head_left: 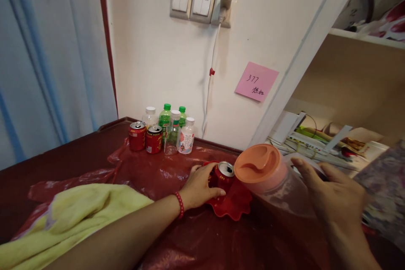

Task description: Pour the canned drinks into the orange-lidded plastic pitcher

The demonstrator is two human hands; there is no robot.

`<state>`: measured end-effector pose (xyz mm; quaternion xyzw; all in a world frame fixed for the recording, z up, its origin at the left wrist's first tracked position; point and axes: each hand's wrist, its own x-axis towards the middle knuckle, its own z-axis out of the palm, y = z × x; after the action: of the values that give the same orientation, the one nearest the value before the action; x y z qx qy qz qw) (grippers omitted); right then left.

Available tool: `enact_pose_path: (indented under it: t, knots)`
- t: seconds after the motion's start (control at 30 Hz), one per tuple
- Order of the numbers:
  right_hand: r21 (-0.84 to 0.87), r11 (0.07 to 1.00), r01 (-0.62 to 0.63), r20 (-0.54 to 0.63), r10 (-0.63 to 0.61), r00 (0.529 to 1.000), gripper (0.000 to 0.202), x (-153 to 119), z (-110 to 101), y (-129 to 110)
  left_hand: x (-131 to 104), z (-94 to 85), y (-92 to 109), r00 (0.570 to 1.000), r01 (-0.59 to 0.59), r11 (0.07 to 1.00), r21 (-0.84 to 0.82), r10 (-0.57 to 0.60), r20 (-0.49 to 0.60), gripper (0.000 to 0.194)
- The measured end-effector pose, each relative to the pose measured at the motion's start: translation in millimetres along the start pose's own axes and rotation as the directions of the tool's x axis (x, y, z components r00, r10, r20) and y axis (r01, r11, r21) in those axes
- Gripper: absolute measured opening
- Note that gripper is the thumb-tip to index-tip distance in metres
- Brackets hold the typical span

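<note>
My left hand (200, 185), with a red bead bracelet at the wrist, is wrapped round a red drink can (225, 175). The can stands upright with its top opened, in a red wavy-edged dish (233, 206). My right hand (337, 196) grips the handle of a clear plastic pitcher (286, 194) with an orange lid (259, 163). The pitcher is tipped to the left, its lid close beside the can's top. Whether any liquid is flowing I cannot tell.
Behind stand two red cans (154, 140) and several plastic bottles (186, 137). A yellow towel (91, 206) lies at left on red plastic sheeting (152, 177). A white power cord (207, 105) hangs down the wall. Cluttered shelves (316, 135) are at right.
</note>
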<state>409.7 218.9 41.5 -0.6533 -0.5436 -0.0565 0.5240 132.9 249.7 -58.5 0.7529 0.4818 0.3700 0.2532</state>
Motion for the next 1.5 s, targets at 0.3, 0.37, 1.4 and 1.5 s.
enact_pose_path:
  t: [0.3,0.37,1.4,1.5]
  knots:
    - [-0.014,0.999,-0.034,-0.007,0.034,0.999,0.074,3,1,4,-2,-0.1,0,1.0,0.019,1.0,0.001,-0.019,0.001,0.082]
    - [-0.01,1.0,-0.018,-0.008,0.018,1.0,0.072,3,1,3,-2,0.0,0,1.0,0.019,1.0,-0.001,-0.019,0.0,0.081]
    - [-0.013,1.0,-0.023,-0.013,0.023,1.0,0.073,6,1,7,-1,-0.7,1,1.0,0.012,1.0,0.005,-0.012,0.006,0.08]
    - [0.006,1.0,-0.003,-0.011,0.003,1.0,0.07,3,-1,2,-1,-0.2,1,1.0,0.015,1.0,0.004,-0.015,0.005,0.081]
